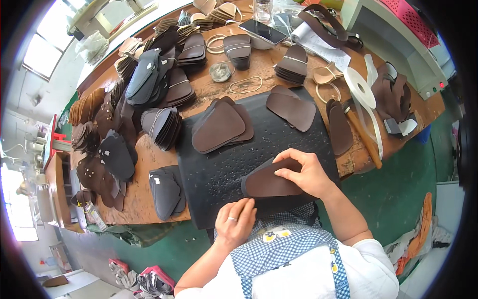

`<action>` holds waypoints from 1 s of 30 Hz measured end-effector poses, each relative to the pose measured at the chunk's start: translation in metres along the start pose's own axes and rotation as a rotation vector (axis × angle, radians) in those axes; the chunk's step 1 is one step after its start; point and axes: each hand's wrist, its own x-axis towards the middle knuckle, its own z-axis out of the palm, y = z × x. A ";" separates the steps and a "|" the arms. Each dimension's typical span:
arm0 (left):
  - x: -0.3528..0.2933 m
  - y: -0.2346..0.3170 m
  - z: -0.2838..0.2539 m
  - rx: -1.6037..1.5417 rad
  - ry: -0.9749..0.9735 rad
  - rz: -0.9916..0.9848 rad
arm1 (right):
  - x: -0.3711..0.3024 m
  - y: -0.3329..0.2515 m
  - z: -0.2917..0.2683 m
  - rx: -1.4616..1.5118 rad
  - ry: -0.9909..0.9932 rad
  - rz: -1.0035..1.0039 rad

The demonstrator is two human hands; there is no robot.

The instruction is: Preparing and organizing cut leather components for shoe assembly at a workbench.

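Note:
A dark brown leather piece (271, 182), rounded at its left end and backed by a darker layer that shows along the edge, is in my hands over the near part of a black pitted mat (211, 182). My right hand (308, 177) grips its right end, thumb on top and fingers over the far edge. My left hand (236, 222), with a ring, is closed, its fingertips at the piece's lower left edge. Farther up the mat lie overlapping brown leather pieces (219, 127) on the left and another small group of brown pieces (294, 109) on the right.
A wooden-handled hammer (363, 134), a long brown piece (339, 129) and a white tape roll (359, 87) lie right of the mat. Dark cut pieces (167, 192) and banded bundles (162, 127) crowd the left. A phone (264, 31) and a clear round container (220, 72) sit farther back.

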 end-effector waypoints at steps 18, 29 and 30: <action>-0.016 -0.010 -0.005 0.178 -0.271 -0.001 | 0.013 0.006 0.004 -0.115 -0.071 0.000; 0.014 -0.006 0.002 0.099 -0.171 0.043 | 0.009 0.012 -0.024 -0.415 0.006 -0.062; 0.020 -0.004 0.003 0.066 -0.186 0.003 | 0.009 0.009 -0.023 -0.520 0.003 -0.103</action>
